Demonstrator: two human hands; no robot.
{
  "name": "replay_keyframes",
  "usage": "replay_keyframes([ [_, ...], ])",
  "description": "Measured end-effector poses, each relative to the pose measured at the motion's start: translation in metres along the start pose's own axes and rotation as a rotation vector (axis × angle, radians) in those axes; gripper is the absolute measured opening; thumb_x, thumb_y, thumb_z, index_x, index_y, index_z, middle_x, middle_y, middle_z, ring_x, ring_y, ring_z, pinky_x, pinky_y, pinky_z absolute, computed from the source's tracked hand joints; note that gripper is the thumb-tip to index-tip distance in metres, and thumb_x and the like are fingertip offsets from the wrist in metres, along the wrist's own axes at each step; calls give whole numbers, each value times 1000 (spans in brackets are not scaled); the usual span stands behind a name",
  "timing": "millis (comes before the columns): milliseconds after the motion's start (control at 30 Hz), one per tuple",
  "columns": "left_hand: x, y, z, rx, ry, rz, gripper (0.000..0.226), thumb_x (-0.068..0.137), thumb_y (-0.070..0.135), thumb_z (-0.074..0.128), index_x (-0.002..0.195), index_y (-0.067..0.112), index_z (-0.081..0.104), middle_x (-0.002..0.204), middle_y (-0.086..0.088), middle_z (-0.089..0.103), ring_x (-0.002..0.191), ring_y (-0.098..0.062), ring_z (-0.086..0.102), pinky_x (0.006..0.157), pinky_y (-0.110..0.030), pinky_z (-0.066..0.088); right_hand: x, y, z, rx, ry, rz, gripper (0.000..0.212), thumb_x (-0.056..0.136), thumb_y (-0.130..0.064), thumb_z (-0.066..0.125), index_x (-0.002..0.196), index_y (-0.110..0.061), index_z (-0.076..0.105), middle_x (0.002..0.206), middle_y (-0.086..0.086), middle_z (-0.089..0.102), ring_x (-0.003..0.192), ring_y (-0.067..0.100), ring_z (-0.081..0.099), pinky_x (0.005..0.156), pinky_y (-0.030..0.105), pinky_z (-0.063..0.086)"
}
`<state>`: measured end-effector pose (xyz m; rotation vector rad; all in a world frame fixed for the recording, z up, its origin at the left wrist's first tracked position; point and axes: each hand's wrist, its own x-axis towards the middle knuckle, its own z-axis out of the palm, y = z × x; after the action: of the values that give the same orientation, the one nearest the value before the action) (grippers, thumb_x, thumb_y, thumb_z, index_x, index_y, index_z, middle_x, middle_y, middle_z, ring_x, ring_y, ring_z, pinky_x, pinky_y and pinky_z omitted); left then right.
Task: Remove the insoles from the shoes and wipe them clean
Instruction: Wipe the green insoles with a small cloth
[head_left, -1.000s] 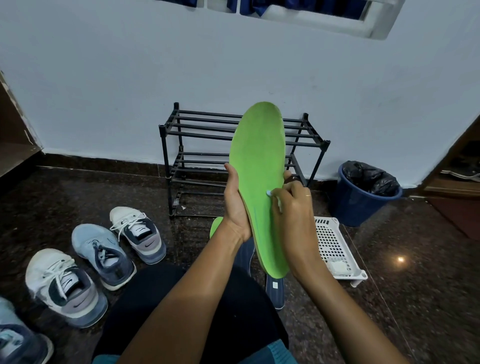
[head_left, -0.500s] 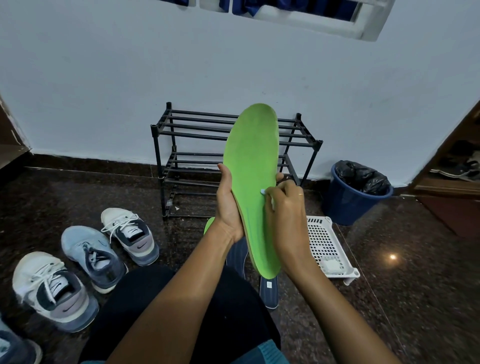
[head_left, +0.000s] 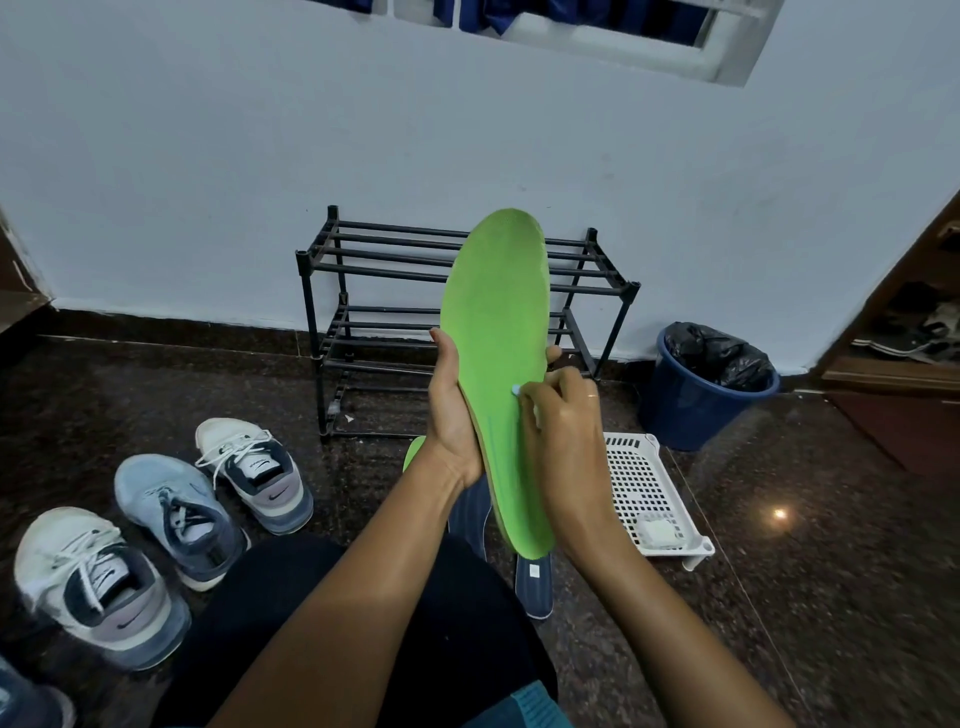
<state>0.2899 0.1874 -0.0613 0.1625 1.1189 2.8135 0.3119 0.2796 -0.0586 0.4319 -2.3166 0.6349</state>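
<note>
We see a long bright green foam insole (head_left: 498, 322) held upright in the middle of the view, its toe end at 12 o'clock and its heel end at 6 o'clock, raised above the dark speckled stone floor (head_left: 779, 597). The left hand (head_left: 452, 415) grips it from the 9 o'clock side, thumb along the near edge, and one of its fingers (head_left: 553, 353) wraps round the back to show at the far edge. The right hand (head_left: 561, 431) sits at 3 o'clock of the insole's middle, its fingers (head_left: 550, 384) curled tight and pinching a small pale wipe (head_left: 517, 391) that touches the green surface.

Behind the insole, at 12 o'clock, a black metal two-tier shoe rack (head_left: 363, 270) stands against the pale wall. At 3 o'clock a dark blue plastic bucket lined with a black bag (head_left: 691, 410) stands near a white perforated plastic tray (head_left: 644, 478), in which a white pad (head_left: 657, 531) lies.

At 8 o'clock three sneakers sit side by side on the floor: a white laced sneaker (head_left: 260, 467), a light blue sneaker (head_left: 176, 509) and a second white sneaker (head_left: 93, 577). Below the insole's heel, at 6 o'clock, a navy shoe (head_left: 535, 587) lies on the floor, and the tip of a second green insole (head_left: 414, 452) shows just beside the left wrist.
</note>
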Motion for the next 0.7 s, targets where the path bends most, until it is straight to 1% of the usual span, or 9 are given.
replay_keyframes([
  [67, -1, 0, 0, 19, 4, -11, 98, 86, 74, 5, 124, -2, 56, 109, -17, 68, 94, -27, 67, 81, -36, 56, 6, 3, 1, -4, 12, 19, 8, 76, 9, 66, 83, 11, 63, 89, 22, 58, 82, 37, 54, 56, 39, 49],
  [167, -1, 1, -1, 10, 8, -22, 99, 86, 75, 6, 126, -2, 54, 110, -17, 68, 96, -27, 67, 80, -36, 57, 8, 4, 3, 4, 17, 5, 8, 75, 10, 66, 83, 10, 63, 90, 22, 58, 81, 37, 54, 57, 37, 48],
  [300, 0, 2, -2, -12, 16, -12, 96, 86, 74, 7, 123, -1, 56, 105, -17, 69, 89, -26, 68, 78, -34, 57, -2, -1, 4, 80, -25, 3, 7, 81, 3, 63, 87, 5, 67, 84, 15, 54, 79, 26, 48, 64, 27, 36],
  [367, 0, 2, -1, -36, 5, 3, 95, 86, 74, 8, 121, -1, 57, 102, -17, 68, 83, -26, 67, 77, -33, 56, -9, -6, 3, 130, -53, -16, 9, 82, 2, 62, 89, 4, 68, 83, 13, 53, 79, 20, 44, 70, 16, 30],
  [400, 0, 2, 0, -44, 0, 5, 95, 86, 74, 9, 119, -1, 57, 102, -17, 68, 82, -25, 67, 77, -33, 55, -12, -8, 2, 148, -60, -27, 10, 82, 2, 61, 90, 4, 68, 82, 13, 52, 79, 19, 43, 70, 15, 28],
  [467, 0, 1, 1, -48, -3, 1, 94, 86, 74, 9, 118, 0, 59, 101, -17, 68, 81, -25, 67, 76, -32, 56, -13, -7, 0, 142, -66, -37, 10, 80, 3, 62, 89, 4, 68, 82, 14, 53, 78, 21, 44, 69, 17, 29],
  [533, 1, 0, 1, -31, -3, 2, 94, 87, 73, 7, 118, 1, 59, 102, -18, 69, 84, -26, 68, 76, -33, 57, -7, -1, -2, 91, -61, -18, 9, 79, 5, 65, 87, 5, 67, 83, 15, 54, 77, 26, 48, 64, 20, 33],
  [600, 1, -1, 1, -8, 0, -1, 95, 87, 74, 7, 120, 2, 59, 105, -18, 69, 88, -27, 68, 77, -35, 57, -1, 5, -3, 35, -41, 11, 9, 77, 7, 66, 85, 7, 67, 83, 16, 56, 78, 30, 51, 58, 31, 41],
  [700, 1, 0, -1, 0, 6, -13, 96, 87, 74, 6, 122, 2, 58, 107, -17, 68, 92, -27, 68, 78, -36, 57, 3, 8, -2, 21, -23, 16, 14, 74, 11, 67, 88, 8, 67, 85, 18, 57, 80, 33, 53, 59, 35, 47],
])
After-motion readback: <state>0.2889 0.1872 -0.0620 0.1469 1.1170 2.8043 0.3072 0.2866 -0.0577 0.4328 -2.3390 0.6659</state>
